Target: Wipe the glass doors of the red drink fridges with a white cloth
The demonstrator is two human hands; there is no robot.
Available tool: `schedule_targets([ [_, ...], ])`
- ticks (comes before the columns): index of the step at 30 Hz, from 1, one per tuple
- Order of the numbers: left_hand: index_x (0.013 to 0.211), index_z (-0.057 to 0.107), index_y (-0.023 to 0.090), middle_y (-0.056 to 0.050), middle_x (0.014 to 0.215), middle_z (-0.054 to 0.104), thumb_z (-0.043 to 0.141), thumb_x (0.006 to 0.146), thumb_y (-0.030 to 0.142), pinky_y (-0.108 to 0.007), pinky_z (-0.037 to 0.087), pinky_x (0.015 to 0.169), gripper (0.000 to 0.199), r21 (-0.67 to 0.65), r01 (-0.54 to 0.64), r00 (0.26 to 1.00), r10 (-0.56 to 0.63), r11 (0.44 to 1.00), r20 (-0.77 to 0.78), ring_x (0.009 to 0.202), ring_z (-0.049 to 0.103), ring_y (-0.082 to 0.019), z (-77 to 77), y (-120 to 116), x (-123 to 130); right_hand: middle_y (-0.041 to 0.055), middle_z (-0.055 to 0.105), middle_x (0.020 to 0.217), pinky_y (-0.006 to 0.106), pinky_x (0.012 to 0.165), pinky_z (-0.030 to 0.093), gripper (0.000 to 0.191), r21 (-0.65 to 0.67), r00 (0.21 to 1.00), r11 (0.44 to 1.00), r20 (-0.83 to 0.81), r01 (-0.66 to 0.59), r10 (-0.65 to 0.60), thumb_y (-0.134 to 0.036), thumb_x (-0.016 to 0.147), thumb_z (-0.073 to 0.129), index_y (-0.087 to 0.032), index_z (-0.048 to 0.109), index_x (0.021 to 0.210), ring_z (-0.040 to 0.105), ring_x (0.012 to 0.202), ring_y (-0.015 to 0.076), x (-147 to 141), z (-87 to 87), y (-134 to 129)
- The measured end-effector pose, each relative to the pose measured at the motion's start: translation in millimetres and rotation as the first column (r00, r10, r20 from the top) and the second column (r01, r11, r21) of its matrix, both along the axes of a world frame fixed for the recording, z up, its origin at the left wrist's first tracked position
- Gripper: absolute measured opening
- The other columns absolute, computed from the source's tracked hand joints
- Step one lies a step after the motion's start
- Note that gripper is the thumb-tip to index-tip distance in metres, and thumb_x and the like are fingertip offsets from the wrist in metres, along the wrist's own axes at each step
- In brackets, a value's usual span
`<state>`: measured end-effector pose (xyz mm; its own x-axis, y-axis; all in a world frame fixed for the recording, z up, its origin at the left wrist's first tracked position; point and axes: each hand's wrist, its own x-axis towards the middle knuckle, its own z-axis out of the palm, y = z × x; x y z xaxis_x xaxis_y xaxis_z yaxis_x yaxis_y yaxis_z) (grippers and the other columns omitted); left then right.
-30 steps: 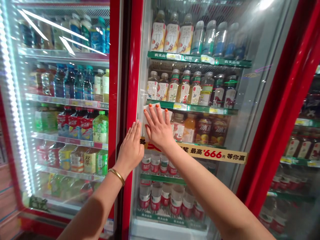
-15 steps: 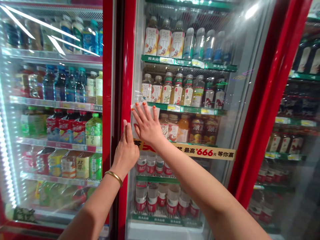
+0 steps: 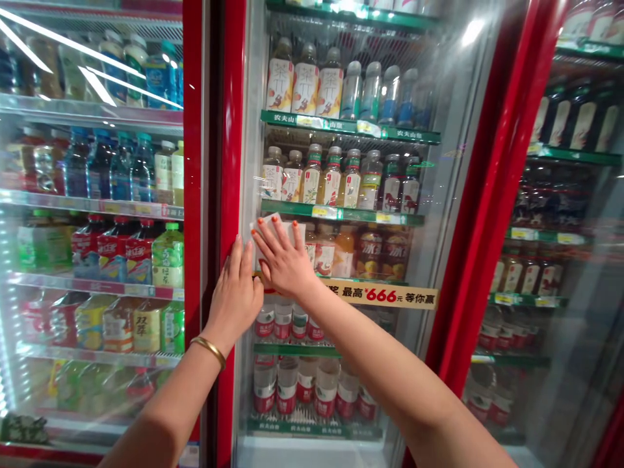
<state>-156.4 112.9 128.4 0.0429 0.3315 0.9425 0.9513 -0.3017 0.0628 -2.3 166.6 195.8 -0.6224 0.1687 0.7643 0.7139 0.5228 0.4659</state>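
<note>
My right hand (image 3: 284,257) lies flat with spread fingers on a white cloth or paper wipe (image 3: 298,234), pressing it against the glass door (image 3: 414,364) of a drinks fridge. Most of the wipe is hidden under the palm. Beside it, lower left, my left hand (image 3: 236,289) rests on the red door frame (image 3: 229,130) near the glass edge, fingers stretched out and nothing in them. A gold bangle circles the left wrist. The beige promotional strip (image 3: 414,297) crosses the glass just below my right hand, which covers part of it with the forearm.
Behind the glass stand shelves of bottled drinks, including tea bottles (image 3: 305,84) and red-labelled water bottles (image 3: 325,390). Another fridge (image 3: 192,162) with a red frame adjoins at left. A red upright (image 3: 480,195) borders the door at right, with more bottles beyond.
My right hand and the wipe have slid slightly down the glass, now below the green shelf strip. My left fingers have spread a little. The whole view has shifted, moving the fridges leftward.
</note>
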Motion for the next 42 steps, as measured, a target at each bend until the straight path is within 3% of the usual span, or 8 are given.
schedule_targets([
  [5,0.181,0.008,0.020,-0.021,0.187,0.017,0.053,0.107,0.031,-0.061,0.040,0.135,0.087,-0.025,0.012,1.000,-0.012,1.000,-0.008,0.170,0.031,-0.041,0.1,-0.7,-6.6,0.0051,0.016,0.188,0.068,0.142,0.003,0.073,-0.012,0.969,0.987,-0.189,0.161,-0.161,-0.046,0.113,0.040,-0.026,0.017,0.180,0.006,0.176,0.0314,100.6,-44.9,-4.4],
  [9,0.181,0.007,0.020,-0.020,0.186,0.022,0.055,0.107,0.035,-0.062,0.037,0.137,0.089,0.005,0.025,1.000,-0.025,1.000,-0.017,0.172,0.028,-0.039,2.6,-2.5,-1.7,0.0178,0.011,0.187,0.084,0.134,0.002,0.075,-0.074,0.770,0.956,-0.577,0.282,-0.272,-0.048,0.114,0.033,-0.017,0.015,0.180,0.005,0.175,0.0451,184.9,-14.1,4.2],
  [12,0.181,0.006,0.019,-0.021,0.185,0.026,0.054,0.108,0.037,-0.061,0.032,0.139,0.089,0.045,0.016,1.000,-0.016,0.999,0.009,0.172,0.027,-0.038,10.5,-4.5,19.1,0.0244,-0.002,0.186,0.087,0.132,0.005,0.081,-0.068,0.724,0.955,-0.638,0.289,-0.264,-0.045,0.113,0.031,-0.008,0.002,0.179,-0.004,0.174,0.0485,171.1,11.5,10.0],
  [17,0.181,0.009,0.021,-0.017,0.187,0.021,0.052,0.109,0.037,-0.059,0.030,0.140,0.086,0.065,0.067,0.998,-0.066,0.996,-0.024,0.174,0.023,-0.035,28.7,-1.1,54.5,0.0067,0.007,0.189,0.067,0.143,0.010,0.083,0.043,0.968,0.985,-0.193,0.169,-0.158,-0.042,0.112,0.042,-0.024,-0.001,0.180,0.000,0.177,0.0327,116.9,-14.1,5.3],
  [26,0.181,0.013,0.022,-0.018,0.188,0.015,0.052,0.110,0.045,-0.066,0.027,0.139,0.084,0.044,0.062,0.998,-0.060,0.997,-0.035,0.174,0.019,-0.040,35.5,13.3,47.9,0.0093,-0.004,0.190,0.077,0.137,0.015,0.074,-0.076,0.731,0.916,-0.578,0.395,-0.363,-0.047,0.116,0.025,-0.027,-0.009,0.179,0.000,0.176,0.0378,244.6,-0.3,14.8],
  [33,0.181,0.005,0.032,-0.006,0.190,0.000,0.051,0.111,0.049,-0.070,0.025,0.140,0.086,0.023,0.060,0.997,-0.059,0.998,-0.039,0.173,0.018,-0.044,26.1,12.4,50.9,-0.0010,0.012,0.189,0.060,0.144,0.010,0.073,0.023,0.924,0.943,-0.205,0.333,-0.321,-0.048,0.114,0.040,-0.032,0.012,0.180,-0.002,0.176,0.0302,265.0,-88.4,-1.7],
  [39,0.181,0.003,0.033,-0.002,0.190,-0.004,0.049,0.110,0.055,-0.071,0.025,0.140,0.087,0.018,0.050,0.999,-0.050,0.999,0.021,0.173,0.017,-0.048,30.8,7.7,64.4,0.0099,-0.006,0.189,0.066,0.142,0.017,0.076,-0.092,0.774,0.908,-0.493,0.409,-0.399,-0.046,0.116,0.033,-0.021,0.001,0.180,-0.007,0.175,0.0346,307.8,-16.0,2.1],
  [42,0.181,0.005,0.034,-0.001,0.191,-0.002,0.049,0.110,0.054,-0.071,0.024,0.141,0.086,0.021,0.063,0.997,-0.063,0.998,0.036,0.173,0.016,-0.047,30.3,7.6,85.3,0.0083,-0.005,0.189,0.070,0.141,0.013,0.078,-0.077,0.814,0.915,-0.430,0.397,-0.390,-0.047,0.115,0.035,-0.023,-0.001,0.180,-0.007,0.175,0.0364,291.9,-13.6,3.8],
])
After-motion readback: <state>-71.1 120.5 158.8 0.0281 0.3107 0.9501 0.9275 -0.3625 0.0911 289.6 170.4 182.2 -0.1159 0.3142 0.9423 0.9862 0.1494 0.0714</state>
